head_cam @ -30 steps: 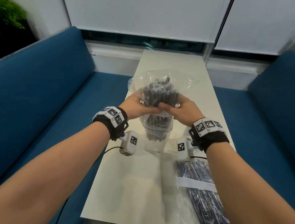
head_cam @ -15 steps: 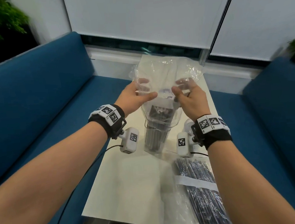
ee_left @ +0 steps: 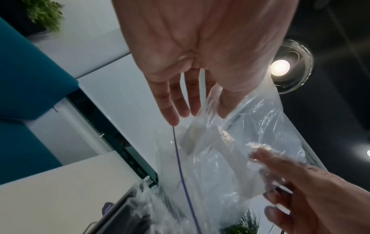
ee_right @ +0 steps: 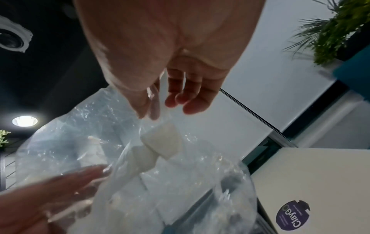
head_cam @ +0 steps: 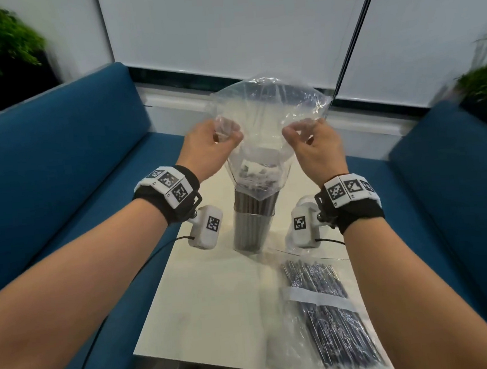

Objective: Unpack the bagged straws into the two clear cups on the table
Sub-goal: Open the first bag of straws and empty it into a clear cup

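The tabletop (head_cam: 210, 297) runs away from the person between two blue sofas, and on it the work looks roughly half done. At about 12 o'clock from the tabletop's middle, a clear cup (head_cam: 251, 230) stands upright, packed with dark straws (head_cam: 254, 205) whose tops rise above its rim. Over it, both hands hold up a clear plastic bag (head_cam: 263, 115): the left hand (head_cam: 210, 149) pinches the film on one side between thumb and fingers, and the right hand (head_cam: 313, 146) pinches the other side the same way. The bag's lower mouth hangs around the straw tops, and the bag itself looks nearly or wholly emptied; a few pale shapes show through the film, too blurred to name. What is left, judging by the layout: a second bag of straws (head_cam: 325, 312), lying flat at about 4 o'clock on the near right of the tabletop, seemingly unopened with a white label band (head_cam: 315, 299) across it. The second clear cup is hard to make out; a faint transparent shape sits just behind the right wrist camera, but it cannot be confirmed. As for writing, the label band's print is unreadable, while the right wrist view shows a round purple sticker (ee_right: 292, 215) on the tabletop, upside down, reading something like "Claygo".
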`<state>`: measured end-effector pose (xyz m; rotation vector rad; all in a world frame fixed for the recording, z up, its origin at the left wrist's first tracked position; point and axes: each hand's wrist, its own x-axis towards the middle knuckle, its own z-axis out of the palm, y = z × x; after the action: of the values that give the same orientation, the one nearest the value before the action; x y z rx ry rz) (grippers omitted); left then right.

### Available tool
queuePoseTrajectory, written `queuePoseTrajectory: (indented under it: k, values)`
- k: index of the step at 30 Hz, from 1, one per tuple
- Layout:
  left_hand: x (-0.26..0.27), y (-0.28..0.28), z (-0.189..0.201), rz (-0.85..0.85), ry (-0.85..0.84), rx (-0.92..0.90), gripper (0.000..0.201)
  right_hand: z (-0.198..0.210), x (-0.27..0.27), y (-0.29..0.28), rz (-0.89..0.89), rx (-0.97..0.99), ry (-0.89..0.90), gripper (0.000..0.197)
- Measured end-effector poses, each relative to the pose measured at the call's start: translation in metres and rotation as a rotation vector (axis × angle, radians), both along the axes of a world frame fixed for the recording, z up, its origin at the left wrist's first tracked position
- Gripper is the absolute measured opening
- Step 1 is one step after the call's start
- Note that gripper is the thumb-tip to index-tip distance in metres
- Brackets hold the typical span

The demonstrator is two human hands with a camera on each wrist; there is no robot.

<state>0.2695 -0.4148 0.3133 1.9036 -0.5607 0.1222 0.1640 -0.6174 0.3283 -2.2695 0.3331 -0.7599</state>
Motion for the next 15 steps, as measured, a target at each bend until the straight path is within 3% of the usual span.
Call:
queuePoseTrajectory:
  k: [6, 9, 12, 15]
  values:
    - [0.001, 0.008, -0.006, -0.074, 0.073, 0.149, 0.024, 0.001, -0.005, 0.002, 0.022, 0.039, 0.078, 0.017]
    - [-0.003, 0.011, -0.004, -0.046, 0.053, 0.124, 0.023, 0.004, -0.010, 0.004, 0.097, -0.037, 0.181, 0.016]
    - [-0.012, 0.016, 0.011, 0.021, 0.021, -0.093, 0.029, 0.016, -0.019, 0.011, 0.050, -0.009, -0.062, 0.006]
    - [-0.029, 0.024, 0.024, 0.039, -0.096, -0.103, 0.033, 0.026, -0.034, 0.026, 0.117, 0.134, -0.214, 0.014]
